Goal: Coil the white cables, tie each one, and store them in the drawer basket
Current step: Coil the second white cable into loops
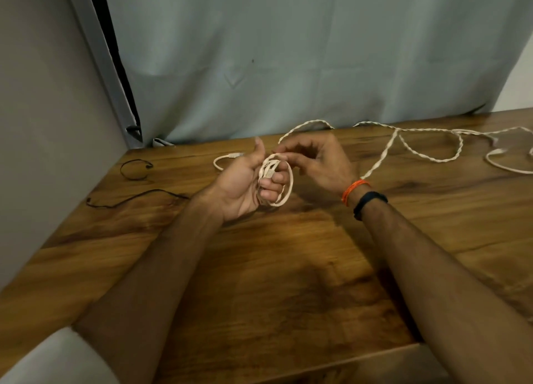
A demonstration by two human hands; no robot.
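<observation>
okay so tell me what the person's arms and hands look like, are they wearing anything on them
Both forearms are bare, with no gloves on the left hand or right hand. The right wrist carries an orange thread band and, just behind it, a dark wristband. A pale short sleeve shows at the left upper arm. The left wrist is bare.

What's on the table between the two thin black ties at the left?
Only bare wood of the table lies between the looped black tie and the straighter one, in the head view.

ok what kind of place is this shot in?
Likely a room at home, at a desk: a wooden tabletop pushed against a plain wall, a pale curtain hanging behind it, and white cable strewn across the far edge.
</observation>
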